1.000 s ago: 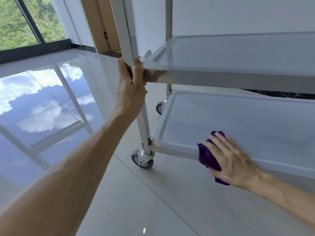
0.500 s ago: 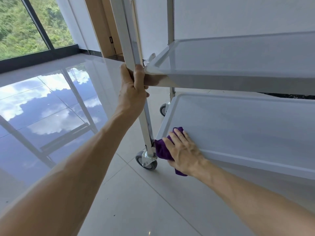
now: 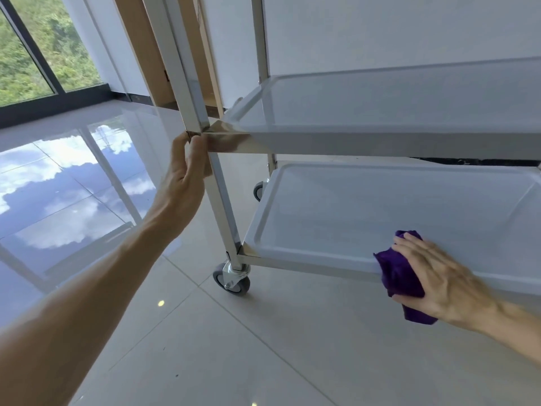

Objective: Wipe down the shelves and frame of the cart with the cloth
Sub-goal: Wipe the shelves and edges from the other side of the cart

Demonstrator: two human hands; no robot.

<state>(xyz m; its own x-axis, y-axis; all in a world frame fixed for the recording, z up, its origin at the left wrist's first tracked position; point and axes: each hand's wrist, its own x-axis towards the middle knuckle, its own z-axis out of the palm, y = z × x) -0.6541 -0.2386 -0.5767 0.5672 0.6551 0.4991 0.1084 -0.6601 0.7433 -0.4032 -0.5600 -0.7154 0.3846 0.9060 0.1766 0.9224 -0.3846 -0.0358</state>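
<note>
Cart [image 3: 380, 142] shelving of polished metal is seen standing on a pale tiled floor [image 3: 234, 347], with its long axis running from the near left corner away toward the right edge of the view, where both shelves are cut off. An upright corner post [image 3: 187, 83] is seen at the near left, leaning in the wide-angle view, and a grey caster wheel [image 3: 232, 278] is fixed beneath it; a second wheel [image 3: 258, 191] is partly shown behind, under the far post. The upper shelf [image 3: 380, 106] and the lower shelf [image 3: 380, 206] are both formed as shallow trays with raised rims. The post is gripped by the left hand [image 3: 187, 177] just below the upper shelf's corner, the fingers being curled round the metal. A purple cloth [image 3: 395, 268], bunched into a wad, is draped over the near front rim of the lower shelf, toward the right, and hangs below the edge. It is pressed there by the right hand [image 3: 439, 276], whose fingers are laid nearly straight across the top of the cloth while the thumb is tucked under its lower part. No brand, label or legible writing can be made out on the cart or the cloth. Clouds and a window frame are mirrored in the glossy floor at the left, and greenery is shown through the window [image 3: 35, 54] behind.
</note>
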